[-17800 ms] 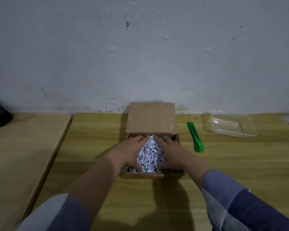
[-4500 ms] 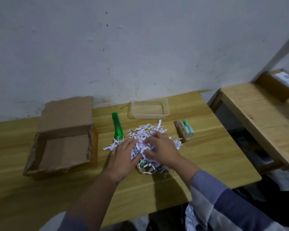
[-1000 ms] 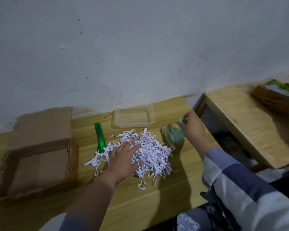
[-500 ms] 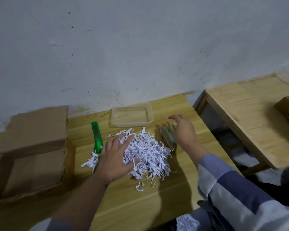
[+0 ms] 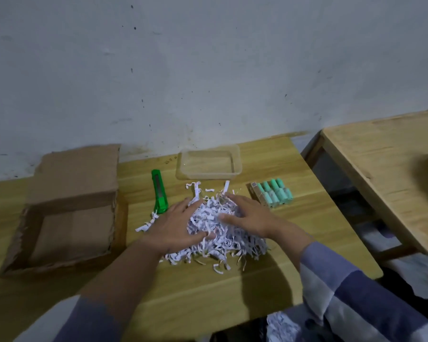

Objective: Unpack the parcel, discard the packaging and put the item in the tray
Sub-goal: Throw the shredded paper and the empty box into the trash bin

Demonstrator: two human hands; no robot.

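A heap of white shredded paper [image 5: 222,239] lies in the middle of the wooden table [image 5: 208,287]. My left hand [image 5: 175,225] and my right hand [image 5: 247,217] rest on top of the heap with fingers spread, holding nothing. The item, a pack of mint-green cylinders with a brown card edge [image 5: 272,195], lies on the table just right of the heap, apart from my right hand. A clear plastic tray [image 5: 209,165] with nothing in it stands behind the heap near the wall. The opened cardboard box [image 5: 67,211] with nothing inside sits at the left, its flap raised.
A green utility knife [image 5: 159,195] lies between the box and the heap. A second wooden table [image 5: 390,169] stands to the right across a gap. More shredded paper [image 5: 282,327] lies below the table's front edge, near my striped sleeve.
My right hand has let go of the green pack, which now lies flat right of the heap, and has come back onto the shredded paper. My left hand stayed on the heap.
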